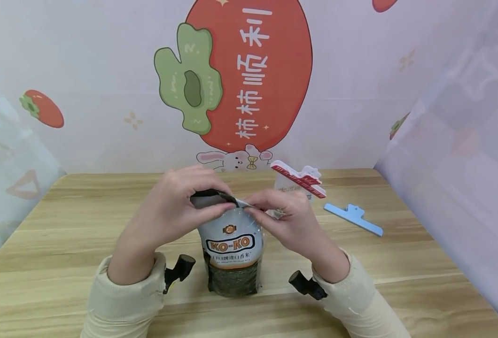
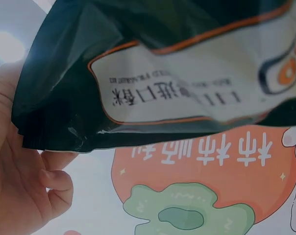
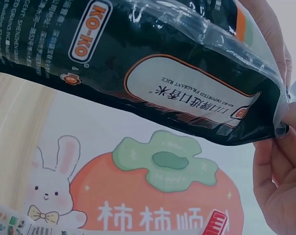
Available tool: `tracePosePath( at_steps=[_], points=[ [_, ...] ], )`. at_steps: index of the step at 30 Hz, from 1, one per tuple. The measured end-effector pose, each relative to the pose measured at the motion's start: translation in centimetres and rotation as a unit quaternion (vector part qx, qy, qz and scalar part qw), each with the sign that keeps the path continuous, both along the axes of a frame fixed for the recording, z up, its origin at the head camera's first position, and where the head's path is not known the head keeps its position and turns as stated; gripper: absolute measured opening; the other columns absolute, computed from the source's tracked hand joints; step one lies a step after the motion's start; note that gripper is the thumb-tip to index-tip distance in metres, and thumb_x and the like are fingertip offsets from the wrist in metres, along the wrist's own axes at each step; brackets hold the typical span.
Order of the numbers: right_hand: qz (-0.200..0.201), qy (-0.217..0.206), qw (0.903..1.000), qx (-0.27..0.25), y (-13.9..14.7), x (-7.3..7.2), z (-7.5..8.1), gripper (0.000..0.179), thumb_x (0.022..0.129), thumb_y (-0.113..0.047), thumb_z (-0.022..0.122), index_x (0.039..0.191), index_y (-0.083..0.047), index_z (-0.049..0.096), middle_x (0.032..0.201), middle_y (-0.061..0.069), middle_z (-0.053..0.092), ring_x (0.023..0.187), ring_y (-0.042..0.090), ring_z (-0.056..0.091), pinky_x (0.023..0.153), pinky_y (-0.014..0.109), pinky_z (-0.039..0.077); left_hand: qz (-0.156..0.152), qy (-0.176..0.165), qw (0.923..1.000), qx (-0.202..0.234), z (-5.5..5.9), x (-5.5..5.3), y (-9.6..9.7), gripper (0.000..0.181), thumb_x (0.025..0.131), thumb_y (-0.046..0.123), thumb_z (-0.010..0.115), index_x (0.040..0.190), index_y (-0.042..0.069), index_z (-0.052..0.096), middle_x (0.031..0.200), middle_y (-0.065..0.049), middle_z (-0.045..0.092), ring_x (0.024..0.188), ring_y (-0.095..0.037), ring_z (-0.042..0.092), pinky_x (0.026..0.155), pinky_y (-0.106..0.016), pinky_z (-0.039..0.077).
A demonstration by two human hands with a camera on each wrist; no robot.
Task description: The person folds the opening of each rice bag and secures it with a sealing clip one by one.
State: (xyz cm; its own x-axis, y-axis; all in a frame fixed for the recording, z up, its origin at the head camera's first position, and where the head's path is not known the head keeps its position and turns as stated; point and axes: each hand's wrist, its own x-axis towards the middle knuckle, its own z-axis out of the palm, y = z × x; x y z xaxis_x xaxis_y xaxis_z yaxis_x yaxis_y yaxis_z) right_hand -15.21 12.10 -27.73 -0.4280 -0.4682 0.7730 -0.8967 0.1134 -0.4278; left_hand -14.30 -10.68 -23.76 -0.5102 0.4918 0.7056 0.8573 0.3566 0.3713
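A KO-KO rice bag (image 1: 232, 251) stands upright on the table between both hands, pale and clear at the front, with dark grains low down. My left hand (image 1: 181, 199) grips its top edge on the left, thumb in front. The thumb and fingers of my right hand (image 1: 289, 218) pinch the top right corner. Along the top, a dark rim and a grey surface show; whether the mouth is unsealed I cannot tell. The right wrist view shows the bag's dark green printed side (image 3: 187, 93) with the right fingers (image 3: 280, 166) at its corner.
Right of the bag, a red-and-white sealing clip (image 1: 299, 180) leans above a white printed item (image 1: 289, 185), partly hidden by the right hand. A light blue clip (image 1: 354, 218) lies on the wooden table (image 1: 75, 234). Printed cloth walls (image 1: 350, 94) stand behind and at the sides.
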Motion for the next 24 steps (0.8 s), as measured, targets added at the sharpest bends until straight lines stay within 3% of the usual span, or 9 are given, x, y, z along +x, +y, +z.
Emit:
tracePosePath(
  at_steps=[5, 13, 24],
  points=[
    [-0.011, 0.007, 0.9999, 0.004, 0.02, -0.01, -0.03, 0.019, 0.078, 0.013, 0.074, 0.094, 0.003, 0.071, 0.086, 0.013, 0.075, 0.075, 0.021, 0.074, 0.068, 0.023, 0.060, 0.017, -0.013, 0.9998, 0.003, -0.05, 0.26, 0.22, 0.017, 0.074, 0.004, 0.086, 0.087, 0.012, 0.077, 0.083, 0.007, 0.073, 0.077, -0.004, 0.060, 0.067, -0.019, 0.050],
    [-0.019, 0.011, 0.9988, 0.045, 0.42, -0.16, 0.49, 0.022, 0.079, 0.010, 0.075, 0.099, 0.002, 0.070, 0.089, 0.011, 0.075, 0.075, 0.018, 0.073, 0.071, 0.021, 0.059, 0.028, 0.009, 0.9996, -0.002, -0.13, 0.09, 0.19, 0.019, 0.074, -0.002, 0.083, 0.087, 0.011, 0.078, 0.081, 0.004, 0.072, 0.072, -0.005, 0.059, 0.062, -0.020, 0.051],
    [-0.022, 0.008, 0.9980, 0.058, 0.52, -0.50, 0.18, 0.026, 0.078, 0.012, 0.075, 0.101, 0.002, 0.070, 0.092, 0.011, 0.075, 0.078, 0.019, 0.074, 0.073, 0.022, 0.060, 0.030, 0.005, 0.9995, 0.004, -0.37, -0.05, 0.16, 0.020, 0.074, -0.004, 0.082, 0.087, 0.010, 0.078, 0.080, 0.003, 0.070, 0.070, -0.006, 0.058, 0.061, -0.021, 0.051]
  ],
)
